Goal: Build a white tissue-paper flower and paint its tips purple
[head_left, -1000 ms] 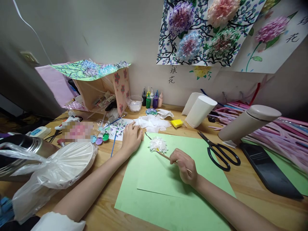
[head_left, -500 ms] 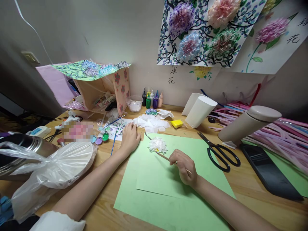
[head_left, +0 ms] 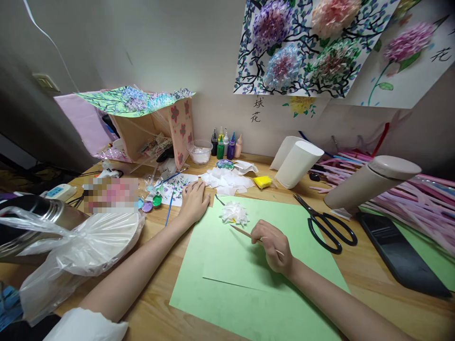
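Observation:
My right hand (head_left: 272, 245) pinches a thin wooden stick (head_left: 241, 231), perhaps a brush handle; its tip points at a white tissue flower (head_left: 233, 212) lying on green paper sheets (head_left: 249, 270). My left hand (head_left: 194, 199) rests palm down at the top left corner of the green paper, fingers loosely together, touching the desk beside a paint-spotted white sheet (head_left: 173, 187). A pile of white tissue pieces (head_left: 227, 180) lies just beyond it.
Black scissors (head_left: 325, 225) lie right of the green paper. A beige lamp head (head_left: 373, 182), a black tablet (head_left: 398, 253), white paper rolls (head_left: 296, 163), paint bottles (head_left: 223, 144), small paint pots (head_left: 151, 202) and a blue brush (head_left: 168, 208) stand around. A plastic bag (head_left: 78, 248) sits left.
The stick's tip has drawn back slightly from the tissue flower. My left hand stays in place. The view shifted slightly.

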A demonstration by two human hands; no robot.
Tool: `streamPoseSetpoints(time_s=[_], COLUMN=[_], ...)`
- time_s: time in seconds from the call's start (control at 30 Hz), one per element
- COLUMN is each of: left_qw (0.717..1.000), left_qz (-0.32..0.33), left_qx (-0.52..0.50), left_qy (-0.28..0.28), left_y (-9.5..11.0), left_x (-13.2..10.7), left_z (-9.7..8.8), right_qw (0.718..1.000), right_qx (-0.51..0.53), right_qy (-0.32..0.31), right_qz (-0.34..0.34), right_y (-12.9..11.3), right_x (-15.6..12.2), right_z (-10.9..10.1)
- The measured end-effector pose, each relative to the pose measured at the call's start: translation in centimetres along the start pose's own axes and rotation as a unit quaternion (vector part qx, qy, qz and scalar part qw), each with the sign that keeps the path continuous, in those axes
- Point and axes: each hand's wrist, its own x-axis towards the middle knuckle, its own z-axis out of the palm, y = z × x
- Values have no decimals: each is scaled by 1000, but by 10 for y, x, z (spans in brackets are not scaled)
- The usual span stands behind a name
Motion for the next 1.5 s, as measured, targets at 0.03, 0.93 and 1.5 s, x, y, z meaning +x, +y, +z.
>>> streamPoseSetpoints(time_s=[0.03, 0.93, 1.5], left_qw=[1000, 991, 999], left_qz=[1, -33, 26], left_qx=[-4, -83, -19], left_qy=[8, 104, 36], left_y=[0, 9, 6], left_x=[0, -6, -11], left_z=[0, -16, -17], right_qw=[1000, 1000, 1000], right_qx=[0, -10, -15], right_qy=[0, 17, 21], right_qz=[-1, 10, 4], right_y=[0, -2, -1], right_x=[0, 1, -1], right_z=[0, -1, -2])
